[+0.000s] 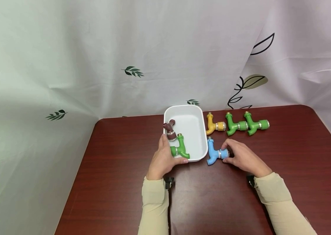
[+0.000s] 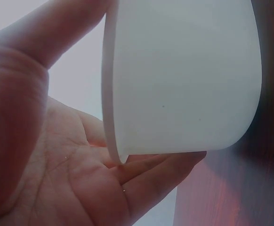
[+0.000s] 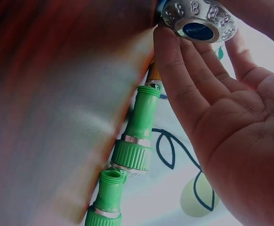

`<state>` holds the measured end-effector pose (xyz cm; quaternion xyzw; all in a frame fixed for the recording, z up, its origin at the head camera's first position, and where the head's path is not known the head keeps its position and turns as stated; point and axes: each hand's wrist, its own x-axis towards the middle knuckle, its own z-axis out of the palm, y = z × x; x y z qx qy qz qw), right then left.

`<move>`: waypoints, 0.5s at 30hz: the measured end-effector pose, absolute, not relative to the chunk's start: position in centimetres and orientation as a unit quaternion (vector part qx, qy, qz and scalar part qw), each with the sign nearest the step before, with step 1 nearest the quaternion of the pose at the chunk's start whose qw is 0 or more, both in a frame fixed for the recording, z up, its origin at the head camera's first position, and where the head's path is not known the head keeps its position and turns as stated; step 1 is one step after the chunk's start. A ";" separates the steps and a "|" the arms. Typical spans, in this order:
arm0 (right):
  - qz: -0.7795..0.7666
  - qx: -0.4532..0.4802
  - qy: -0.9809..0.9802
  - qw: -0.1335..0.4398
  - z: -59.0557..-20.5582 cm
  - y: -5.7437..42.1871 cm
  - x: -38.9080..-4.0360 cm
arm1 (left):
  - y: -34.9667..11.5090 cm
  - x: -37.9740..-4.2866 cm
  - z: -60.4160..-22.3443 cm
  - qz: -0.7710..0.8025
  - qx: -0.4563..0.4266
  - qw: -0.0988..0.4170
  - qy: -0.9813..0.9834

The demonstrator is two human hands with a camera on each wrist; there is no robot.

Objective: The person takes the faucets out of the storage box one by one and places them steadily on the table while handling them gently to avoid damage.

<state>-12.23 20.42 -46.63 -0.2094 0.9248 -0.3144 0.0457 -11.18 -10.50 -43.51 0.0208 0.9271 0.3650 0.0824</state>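
Observation:
A white plastic tray stands on the table, holding a brown tap and a green tap along its left side. My left hand grips the tray's near left corner, thumb at the front rim and fingers along the side wall. Just right of the tray, my right hand holds a blue tap by its ribbed knob. The right wrist view shows the silvery knob end between thumb and fingers. Whether the blue tap touches the table I cannot tell.
Behind the blue tap lie a yellow tap, a green tap and another green tap in a row. The dark red wooden table ends at a white curtain with leaf prints.

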 end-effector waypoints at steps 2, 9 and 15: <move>-0.314 -0.209 0.925 0.048 -46.6 20.4 -12.2 | -10.5 -11.2 -43.5 0.364 0.021 0.082 0.928; -0.317 -0.213 0.923 0.055 -46.5 20.4 -12.2 | -10.5 -11.2 -43.5 0.362 0.020 0.081 0.928; -0.319 -0.212 0.922 0.053 -46.3 20.3 -12.1 | -10.5 -11.1 -43.5 0.363 0.021 0.081 0.928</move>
